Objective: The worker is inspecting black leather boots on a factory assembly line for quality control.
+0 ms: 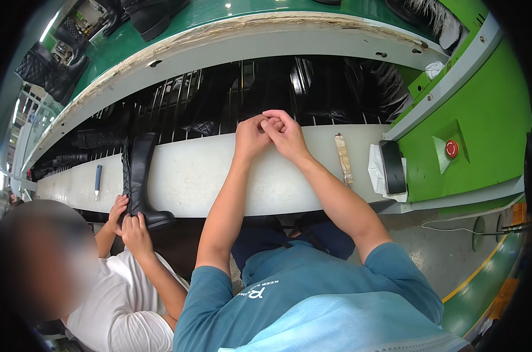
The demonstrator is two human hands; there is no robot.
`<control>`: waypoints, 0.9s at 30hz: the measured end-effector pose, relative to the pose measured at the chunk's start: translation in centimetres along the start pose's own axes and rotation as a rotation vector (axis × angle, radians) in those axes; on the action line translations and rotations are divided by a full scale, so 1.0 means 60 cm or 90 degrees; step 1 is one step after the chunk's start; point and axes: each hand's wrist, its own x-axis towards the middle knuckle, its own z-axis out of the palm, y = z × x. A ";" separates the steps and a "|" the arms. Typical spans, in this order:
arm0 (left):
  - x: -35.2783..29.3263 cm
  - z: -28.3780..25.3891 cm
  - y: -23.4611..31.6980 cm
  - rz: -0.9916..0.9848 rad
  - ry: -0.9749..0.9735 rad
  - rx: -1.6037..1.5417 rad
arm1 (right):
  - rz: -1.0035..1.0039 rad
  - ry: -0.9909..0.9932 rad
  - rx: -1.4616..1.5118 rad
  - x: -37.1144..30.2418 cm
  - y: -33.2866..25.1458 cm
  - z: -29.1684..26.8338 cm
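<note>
My left hand and my right hand meet over the far edge of the white worktop. Their fingers are curled in and touch each other, and no object shows in either. To the left, a co-worker's two hands hold a tall black boot at its foot end. The boot lies on the worktop with its shaft pointing away. Nearest to my right hand is a narrow, worn strip with a mottled tan surface.
A blue-handled tool lies at the worktop's left. At right, a dark phone rests on white paper, beside a green machine panel with a red button. Black boots lie on the rack of rollers beyond. Above it runs a green shelf.
</note>
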 end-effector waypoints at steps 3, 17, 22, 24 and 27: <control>0.001 0.002 -0.004 0.004 0.007 -0.005 | -0.001 -0.001 0.001 0.001 0.001 -0.001; -0.001 0.002 -0.005 0.004 0.013 -0.014 | 0.008 0.002 -0.018 -0.004 -0.017 -0.001; 0.000 0.003 -0.008 0.009 0.016 -0.018 | -0.002 -0.005 -0.033 -0.002 -0.011 -0.002; -0.001 0.005 -0.008 0.007 0.020 -0.026 | -0.004 -0.007 -0.027 -0.002 -0.009 -0.003; -0.003 0.003 -0.002 0.003 0.019 -0.035 | -0.001 -0.002 -0.027 -0.003 -0.014 -0.002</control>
